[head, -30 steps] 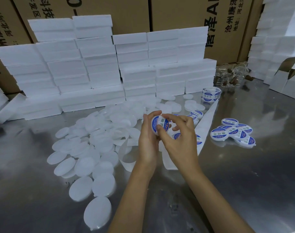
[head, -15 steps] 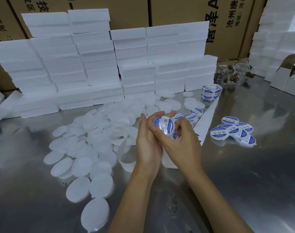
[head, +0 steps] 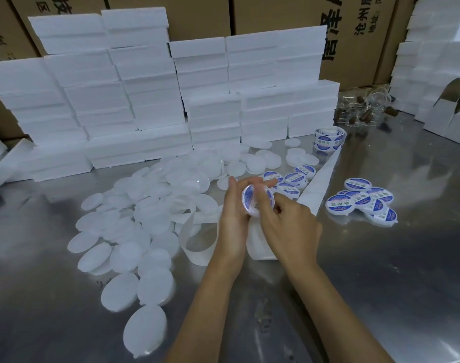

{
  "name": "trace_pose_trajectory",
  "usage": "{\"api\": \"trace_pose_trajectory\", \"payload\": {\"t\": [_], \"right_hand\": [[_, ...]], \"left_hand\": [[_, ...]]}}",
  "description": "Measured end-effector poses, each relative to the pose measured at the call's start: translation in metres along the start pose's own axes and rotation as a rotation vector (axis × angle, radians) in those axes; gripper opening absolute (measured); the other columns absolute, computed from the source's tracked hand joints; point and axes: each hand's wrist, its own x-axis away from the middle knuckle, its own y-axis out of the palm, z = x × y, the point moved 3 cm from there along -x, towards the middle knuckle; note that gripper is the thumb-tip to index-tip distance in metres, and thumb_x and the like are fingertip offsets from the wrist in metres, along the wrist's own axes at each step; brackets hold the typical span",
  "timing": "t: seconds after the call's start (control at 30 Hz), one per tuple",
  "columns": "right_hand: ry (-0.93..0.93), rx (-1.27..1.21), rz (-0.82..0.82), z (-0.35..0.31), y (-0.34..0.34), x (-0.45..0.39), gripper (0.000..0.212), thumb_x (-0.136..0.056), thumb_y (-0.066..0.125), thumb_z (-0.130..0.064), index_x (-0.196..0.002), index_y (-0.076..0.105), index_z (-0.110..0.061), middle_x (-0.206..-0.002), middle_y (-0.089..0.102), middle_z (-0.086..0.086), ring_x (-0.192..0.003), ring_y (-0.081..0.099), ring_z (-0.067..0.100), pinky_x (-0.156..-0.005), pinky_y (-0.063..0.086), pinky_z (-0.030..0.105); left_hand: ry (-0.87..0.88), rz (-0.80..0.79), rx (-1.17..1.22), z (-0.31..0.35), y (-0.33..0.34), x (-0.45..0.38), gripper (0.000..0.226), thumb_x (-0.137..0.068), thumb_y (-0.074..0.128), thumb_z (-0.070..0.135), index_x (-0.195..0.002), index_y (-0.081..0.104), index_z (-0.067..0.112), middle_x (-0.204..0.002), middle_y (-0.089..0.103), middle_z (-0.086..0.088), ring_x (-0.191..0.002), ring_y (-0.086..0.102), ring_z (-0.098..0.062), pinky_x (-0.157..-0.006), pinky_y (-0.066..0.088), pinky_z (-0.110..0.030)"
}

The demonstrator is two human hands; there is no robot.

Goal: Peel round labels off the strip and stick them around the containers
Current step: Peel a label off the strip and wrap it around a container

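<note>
A small round clear container with a blue and white label stuck on it is held above the steel table. My left hand grips it from the left side. My right hand presses its index finger across the label's face. The white backing strip runs from under my hands back to a label roll. Several unlabelled white containers lie heaped at the left. Labelled containers sit in a small pile at the right, and more labelled ones lie along the strip.
Stacks of white foam boxes line the back, with brown cartons behind them. More white boxes stand at the right. Clear jars with brown pieces sit at the back right.
The container has turned in my hands so its labelled face tilts more toward the right. My right index finger now lies across the label instead of pinching at its edge.
</note>
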Motion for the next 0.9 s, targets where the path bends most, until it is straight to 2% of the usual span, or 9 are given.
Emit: {"api": "trace_pose_trajectory", "payload": {"t": [0.1, 0.2, 0.33, 0.4, 0.5, 0.6, 0.67, 0.77, 0.9], "right_hand": [[-0.006, 0.046, -0.007, 0.0, 0.001, 0.001, 0.071, -0.076, 0.024, -0.089, -0.055, 0.045, -0.024, -0.05, 0.051, -0.01, -0.053, 0.047, 0.001, -0.05, 0.026, 0.022], [0.033, -0.039, -0.011, 0.005, 0.004, -0.002, 0.069, -0.086, 0.033, -0.078, -0.047, 0.036, -0.022, -0.042, 0.045, -0.008, -0.046, 0.044, 0.005, -0.048, 0.025, 0.026], [0.054, -0.158, -0.028, 0.012, 0.008, -0.005, 0.068, -0.096, 0.032, -0.066, -0.048, 0.04, -0.018, -0.045, 0.048, -0.003, -0.049, 0.048, 0.011, -0.051, 0.031, 0.029], [0.094, -0.195, -0.028, 0.015, 0.009, -0.008, 0.069, -0.097, 0.029, -0.064, -0.047, 0.042, -0.019, -0.045, 0.052, -0.006, -0.05, 0.05, 0.008, -0.051, 0.03, 0.028], [0.271, -0.379, 0.024, 0.029, 0.006, -0.02, 0.063, -0.102, 0.03, -0.056, -0.052, 0.045, -0.021, -0.054, 0.057, -0.007, -0.059, 0.055, 0.011, -0.058, 0.04, 0.031], [0.52, -0.655, 0.118, 0.056, -0.001, -0.034, 0.053, -0.105, 0.031, -0.047, -0.067, 0.052, -0.017, -0.064, 0.057, -0.003, -0.063, 0.053, 0.017, -0.06, 0.04, 0.029], [0.7, -0.759, 0.159, 0.075, -0.008, -0.042, 0.052, -0.104, 0.03, -0.049, -0.078, 0.058, -0.014, -0.074, 0.059, 0.001, -0.064, 0.051, 0.017, -0.059, 0.04, 0.028], [0.836, -0.939, 0.196, 0.093, -0.018, -0.051, 0.047, -0.106, 0.032, -0.044, -0.083, 0.059, -0.013, -0.057, 0.048, -0.001, -0.045, 0.04, 0.011, -0.041, 0.033, 0.023], [0.926, -1.145, 0.237, 0.102, -0.027, -0.055, 0.035, -0.107, 0.036, -0.032, -0.085, 0.056, -0.013, -0.056, 0.042, -0.001, -0.041, 0.036, 0.009, -0.036, 0.031, 0.018]], "left_hand": [[0.026, -0.008, -0.095, -0.004, 0.001, 0.001, 0.05, -0.1, 0.032, 0.051, -0.108, 0.063, 0.013, -0.126, 0.069, -0.015, -0.122, 0.063, -0.031, -0.11, 0.044, -0.048], [0.031, -0.028, -0.144, -0.003, 0.002, 0.002, 0.052, -0.095, 0.036, 0.053, -0.113, 0.064, 0.013, -0.129, 0.068, -0.012, -0.125, 0.061, -0.029, -0.112, 0.042, -0.047], [0.062, -0.016, -0.235, -0.004, 0.002, 0.003, 0.056, -0.092, 0.038, 0.052, -0.12, 0.063, 0.01, -0.126, 0.07, -0.011, -0.12, 0.065, -0.02, -0.099, 0.051, -0.029], [0.064, -0.009, -0.294, -0.007, 0.0, 0.003, 0.046, -0.093, 0.041, 0.053, -0.118, 0.067, 0.025, -0.126, 0.07, -0.002, -0.12, 0.064, -0.015, -0.099, 0.05, -0.028], [0.099, -0.015, -0.419, -0.01, -0.002, 0.003, 0.035, -0.099, 0.044, 0.052, -0.128, 0.059, 0.04, -0.13, 0.064, 0.02, -0.124, 0.057, 0.002, -0.1, 0.046, -0.017], [0.138, 0.01, -0.439, -0.012, -0.007, 0.003, 0.048, -0.087, 0.043, 0.063, -0.13, 0.057, 0.047, -0.143, 0.054, 0.02, -0.135, 0.044, 0.005, -0.109, 0.036, -0.02], [0.199, 0.048, -0.46, -0.012, -0.011, 0.001, 0.052, -0.092, 0.04, 0.053, -0.138, 0.055, 0.032, -0.14, 0.052, 0.027, -0.128, 0.042, 0.018, -0.1, 0.034, -0.006], [0.228, 0.102, -0.495, -0.015, -0.017, -0.003, 0.056, -0.094, 0.037, 0.042, -0.14, 0.052, 0.015, -0.125, 0.056, 0.039, -0.116, 0.047, 0.023, -0.087, 0.034, 0.003], [0.198, 0.174, -0.53, -0.019, -0.025, -0.004, 0.048, -0.092, 0.04, 0.047, -0.132, 0.055, 0.026, -0.13, 0.06, 0.021, -0.117, 0.052, 0.013, -0.089, 0.037, 0.0]]}}
